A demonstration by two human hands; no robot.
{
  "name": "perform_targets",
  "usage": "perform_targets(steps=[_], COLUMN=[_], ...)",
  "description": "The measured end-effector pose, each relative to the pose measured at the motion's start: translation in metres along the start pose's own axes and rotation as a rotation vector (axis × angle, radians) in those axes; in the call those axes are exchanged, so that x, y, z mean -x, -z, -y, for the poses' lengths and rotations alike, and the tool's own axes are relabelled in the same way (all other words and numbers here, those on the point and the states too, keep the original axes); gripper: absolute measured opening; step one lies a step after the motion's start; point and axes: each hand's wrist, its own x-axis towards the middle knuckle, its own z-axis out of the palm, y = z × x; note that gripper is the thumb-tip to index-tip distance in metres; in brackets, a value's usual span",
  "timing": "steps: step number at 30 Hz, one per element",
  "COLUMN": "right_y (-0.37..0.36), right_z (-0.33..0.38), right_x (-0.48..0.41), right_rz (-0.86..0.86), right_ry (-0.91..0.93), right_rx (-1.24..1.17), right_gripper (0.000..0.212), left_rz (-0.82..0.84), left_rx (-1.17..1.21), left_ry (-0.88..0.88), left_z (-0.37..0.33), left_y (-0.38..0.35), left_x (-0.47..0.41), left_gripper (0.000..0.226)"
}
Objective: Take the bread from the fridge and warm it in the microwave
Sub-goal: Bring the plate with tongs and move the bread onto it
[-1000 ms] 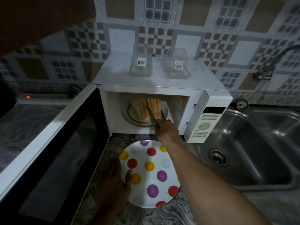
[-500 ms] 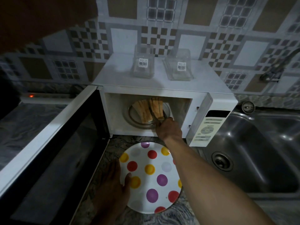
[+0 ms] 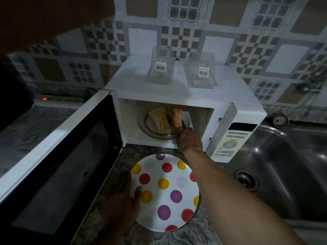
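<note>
The white microwave (image 3: 178,93) stands with its door (image 3: 58,147) swung wide open to the left. Two stacks of toasted bread slices (image 3: 160,120) lie on the glass turntable (image 3: 150,128) inside. My right hand (image 3: 190,141) reaches into the opening and grips dark metal tongs (image 3: 178,125), whose arms sit around the right bread stack (image 3: 177,114). A white plate with coloured dots (image 3: 168,218) lies on the counter in front of the microwave. My left hand (image 3: 122,197) rests flat at its left rim with the thumb on the plate.
Two clear plastic containers (image 3: 161,69) with barcode labels stand on top of the microwave. A steel sink (image 3: 283,174) lies to the right, with a tap (image 3: 309,84) above it. The open door blocks the counter on the left.
My right hand has pushed the tongs a little deeper into the microwave at the right bread stack. My left hand stays at the plate's rim.
</note>
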Motion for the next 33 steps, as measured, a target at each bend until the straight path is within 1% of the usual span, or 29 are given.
perform_targets(steps=[2,5,10,14,19,22,25,27,31,33], right_y=[-0.001,-0.001,0.002,0.008,0.018,0.026,0.027,0.026,0.021,0.014], right_z=[-0.004,-0.009,-0.016,-0.025,-0.034,-0.037,-0.044,-0.049,-0.051,-0.053], right_x=[-0.003,-0.003,0.004,0.017,0.044,0.071,0.097,0.113,0.152,0.168], right_rz=[0.009,-0.011,-0.048,-0.070,-0.120,-0.149,-0.150,-0.156,-0.149,-0.149], right_ry=[-0.011,-0.021,-0.084,-0.083,-0.122,-0.103,-0.114,-0.128,-0.053,-0.053], right_rx=[-0.051,-0.084,-0.083,-0.067,-0.101,-0.060,-0.062,-0.058,-0.031,-0.030], right_gripper=[0.040,0.040,0.040,0.042,0.045,0.046,0.049,0.052,0.049,0.049], left_rz=[0.014,0.004,-0.001,0.011,0.001,0.022,0.029,0.070,0.091,0.092], left_rx=[-0.011,-0.006,-0.011,-0.019,-0.048,-0.080,-0.056,-0.036,-0.067,-0.073], left_ry=[0.013,-0.007,-0.025,-0.033,-0.046,-0.064,-0.064,-0.044,-0.037,-0.047], left_z=[0.000,0.003,0.003,0.006,0.007,0.008,0.006,0.002,-0.003,-0.003], left_y=[0.001,-0.002,-0.003,-0.003,-0.004,-0.003,-0.003,-0.002,-0.002,-0.001], left_x=[0.000,0.002,0.003,0.003,0.003,0.003,0.006,0.006,0.007,0.007], left_gripper=[0.078,0.079,0.074,0.072,0.067,0.067,0.068,0.065,0.065,0.065])
